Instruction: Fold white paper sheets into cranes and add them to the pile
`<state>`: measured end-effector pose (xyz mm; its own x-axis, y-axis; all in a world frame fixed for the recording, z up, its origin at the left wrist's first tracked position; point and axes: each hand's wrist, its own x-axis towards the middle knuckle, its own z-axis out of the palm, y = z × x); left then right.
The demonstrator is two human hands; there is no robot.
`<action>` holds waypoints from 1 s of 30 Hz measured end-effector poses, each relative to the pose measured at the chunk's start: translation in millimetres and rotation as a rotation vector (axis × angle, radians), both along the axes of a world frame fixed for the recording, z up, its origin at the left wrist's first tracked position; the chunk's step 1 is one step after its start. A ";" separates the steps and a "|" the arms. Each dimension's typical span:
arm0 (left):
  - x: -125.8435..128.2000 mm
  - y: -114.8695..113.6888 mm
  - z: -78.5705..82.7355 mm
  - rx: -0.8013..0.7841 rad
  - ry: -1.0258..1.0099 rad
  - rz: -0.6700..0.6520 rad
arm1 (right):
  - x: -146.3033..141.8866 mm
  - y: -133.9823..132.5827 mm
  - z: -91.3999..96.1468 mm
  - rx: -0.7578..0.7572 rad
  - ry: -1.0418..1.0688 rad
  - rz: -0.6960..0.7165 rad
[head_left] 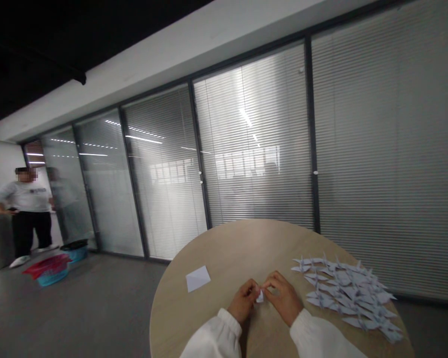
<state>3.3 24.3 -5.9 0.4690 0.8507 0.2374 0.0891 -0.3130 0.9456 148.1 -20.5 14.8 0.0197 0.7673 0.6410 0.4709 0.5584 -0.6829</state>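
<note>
Between my two hands is a small piece of folded white paper [260, 297], held just above the round table [224, 248]. My left hand [245, 298] pinches it from the left side, its fingers curled. From the right, the fingertips of my right hand [281, 296] pinch at its upper edge. Most of the paper is hidden by the fingers, so its folded shape is hard to make out. On the table's left part lies a flat white square of paper [198, 279] with a crease across it. Right of my right hand, several folded paper cranes [349, 288] sit close together in rows.
Glass panels with blinds [254, 149] stand behind the table. At far left a person [32, 204] in a white top stands by the wall. Two blue basins are on the floor, one with a red bag [47, 266] over it, the other with a black liner [73, 245].
</note>
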 end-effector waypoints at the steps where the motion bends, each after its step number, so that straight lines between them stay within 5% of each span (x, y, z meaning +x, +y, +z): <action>1: 0.3 0.4 -0.3 -0.005 -0.010 -0.003 | -0.2 0.1 0.1 0.004 0.006 0.003; 13: 1.8 -2.6 8.7 -0.088 -0.123 0.020 | -1.6 -0.6 2.0 0.052 0.032 0.071; 23: -0.3 -12.0 22.9 0.122 -0.105 0.072 | -2.2 3.4 -5.7 -0.224 0.219 0.120; 30: -2.1 -15.8 21.7 0.205 0.030 0.058 | -5.9 3.9 -11.7 -0.269 0.124 0.221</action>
<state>1.1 8.5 15.9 0.4300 0.8121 0.3946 0.1400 -0.4917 0.8594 142.2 -16.6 3.1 -0.1001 0.9023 0.4193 0.2638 0.4304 -0.8632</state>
